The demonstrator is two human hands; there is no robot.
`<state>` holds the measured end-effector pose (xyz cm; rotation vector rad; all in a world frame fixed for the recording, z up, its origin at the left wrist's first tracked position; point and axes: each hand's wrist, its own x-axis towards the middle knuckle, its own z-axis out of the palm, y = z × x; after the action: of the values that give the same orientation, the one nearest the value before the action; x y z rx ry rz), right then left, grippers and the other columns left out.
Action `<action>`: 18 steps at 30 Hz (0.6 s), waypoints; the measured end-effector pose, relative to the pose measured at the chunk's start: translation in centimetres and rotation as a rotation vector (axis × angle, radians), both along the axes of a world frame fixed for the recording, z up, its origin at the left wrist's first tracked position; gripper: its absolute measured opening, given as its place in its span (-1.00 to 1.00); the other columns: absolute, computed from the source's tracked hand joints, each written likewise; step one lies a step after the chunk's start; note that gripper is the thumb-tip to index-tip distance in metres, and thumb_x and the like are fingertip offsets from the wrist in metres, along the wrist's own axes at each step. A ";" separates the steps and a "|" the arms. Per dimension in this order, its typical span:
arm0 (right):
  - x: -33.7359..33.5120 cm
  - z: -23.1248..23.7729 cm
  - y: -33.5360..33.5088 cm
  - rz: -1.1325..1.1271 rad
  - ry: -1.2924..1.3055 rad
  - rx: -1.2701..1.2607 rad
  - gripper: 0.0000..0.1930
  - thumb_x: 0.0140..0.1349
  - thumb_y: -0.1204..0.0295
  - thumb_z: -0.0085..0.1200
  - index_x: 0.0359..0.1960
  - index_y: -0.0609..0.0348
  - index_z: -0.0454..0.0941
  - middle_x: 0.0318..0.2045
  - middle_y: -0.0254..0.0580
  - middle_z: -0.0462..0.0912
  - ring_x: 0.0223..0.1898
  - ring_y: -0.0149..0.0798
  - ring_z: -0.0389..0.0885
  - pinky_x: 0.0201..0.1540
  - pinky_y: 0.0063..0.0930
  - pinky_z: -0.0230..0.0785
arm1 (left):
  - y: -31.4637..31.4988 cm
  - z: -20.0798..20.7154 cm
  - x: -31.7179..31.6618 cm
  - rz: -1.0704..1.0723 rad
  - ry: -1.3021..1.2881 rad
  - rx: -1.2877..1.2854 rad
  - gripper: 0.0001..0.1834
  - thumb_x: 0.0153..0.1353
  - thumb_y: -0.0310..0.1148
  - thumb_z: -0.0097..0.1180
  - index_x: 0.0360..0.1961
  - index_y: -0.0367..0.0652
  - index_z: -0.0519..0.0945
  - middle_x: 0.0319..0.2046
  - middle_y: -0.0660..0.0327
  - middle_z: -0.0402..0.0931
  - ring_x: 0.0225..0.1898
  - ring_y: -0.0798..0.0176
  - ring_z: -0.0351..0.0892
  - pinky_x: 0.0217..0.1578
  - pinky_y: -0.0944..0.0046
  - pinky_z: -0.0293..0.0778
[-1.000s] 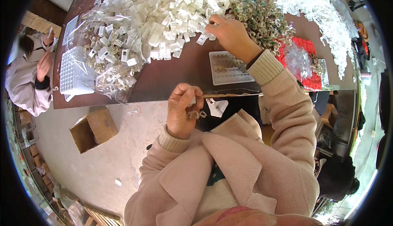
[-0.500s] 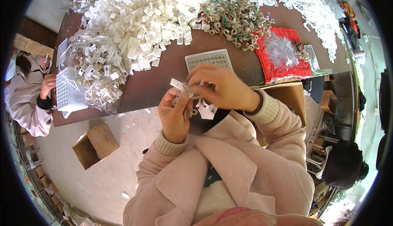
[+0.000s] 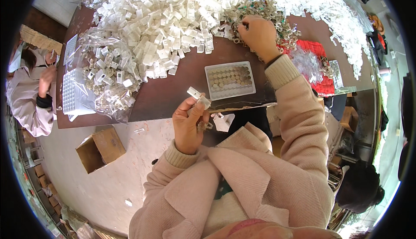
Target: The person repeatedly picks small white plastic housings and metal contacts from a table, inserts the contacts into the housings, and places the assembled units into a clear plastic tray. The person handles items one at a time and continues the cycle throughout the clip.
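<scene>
Though small, white casing (image 3: 193,93) in the pinch of left hand (image 3: 186,128)

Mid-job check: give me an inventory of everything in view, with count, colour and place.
Table: one, brown, across the upper view
White plastic pieces: uncountable, white, heaped top centre
Ringed parts: uncountable, greyish with green bits, heaped upper right of centre
Tray: one, whitish, near table edge
Discs: dozens, dull tan, in tray
Cloth: one, red, table's right
Clear bits: uncountable, clear, on cloth
Bag: one, clear, filled, table's left
Dimpled trays: at least two, clear, beside bag
Open box: one, brown, lower left
Co-worker: one, pale jacket, left edge
Held piece: one, white, in left hand
Left hand: one, beige cuff, centre
Right hand: one, beige cuff, at ringed parts
</scene>
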<state>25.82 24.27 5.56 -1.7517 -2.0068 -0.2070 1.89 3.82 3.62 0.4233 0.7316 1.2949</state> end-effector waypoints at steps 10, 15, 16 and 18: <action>5.3 5.0 -9.2 0.053 0.881 -0.114 -0.77 0.32 0.40 0.20 -0.13 0.33 0.64 -0.34 -0.32 0.70 -0.33 -0.51 0.62 -0.22 -0.66 0.44 | -1.4 0.2 0.5 -0.030 0.081 0.043 -0.78 0.39 -0.40 0.12 -0.02 -0.30 0.59 -0.34 0.29 0.57 -0.52 0.51 0.33 -0.57 0.51 0.18; 7.3 1.9 -13.8 -0.087 1.049 -0.314 -0.79 0.28 0.38 0.22 -0.29 0.35 0.64 -0.50 -0.24 0.69 -0.50 -0.44 0.68 -0.45 -0.58 0.45 | -2.1 0.4 1.1 -0.047 0.057 0.049 -0.78 0.37 -0.36 0.18 -0.06 -0.26 0.60 -0.47 0.34 0.53 -0.54 0.54 0.37 -0.59 0.54 0.16; 7.4 1.0 -14.5 -0.129 0.894 -0.389 -0.78 0.28 0.38 0.22 -0.28 0.35 0.64 -0.52 -0.21 0.69 -0.53 -0.41 0.69 -0.47 -0.56 0.45 | -2.2 0.4 1.3 -0.059 0.070 0.066 -0.76 0.37 -0.35 0.18 -0.04 -0.27 0.60 -0.45 0.33 0.54 -0.54 0.54 0.37 -0.59 0.54 0.16; 7.4 -0.5 -15.3 -0.181 0.706 -0.433 -0.75 0.26 0.36 0.21 -0.26 0.38 0.63 -0.58 -0.10 0.67 -0.63 -0.32 0.68 -0.54 -0.50 0.44 | -2.5 0.6 1.5 -0.063 0.087 0.055 -0.75 0.37 -0.35 0.18 -0.03 -0.28 0.60 -0.42 0.33 0.56 -0.54 0.53 0.38 -0.59 0.54 0.17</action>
<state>33.21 8.96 5.11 -1.8905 -1.4336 0.7427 3.43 1.30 4.17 0.5460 0.7514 1.2453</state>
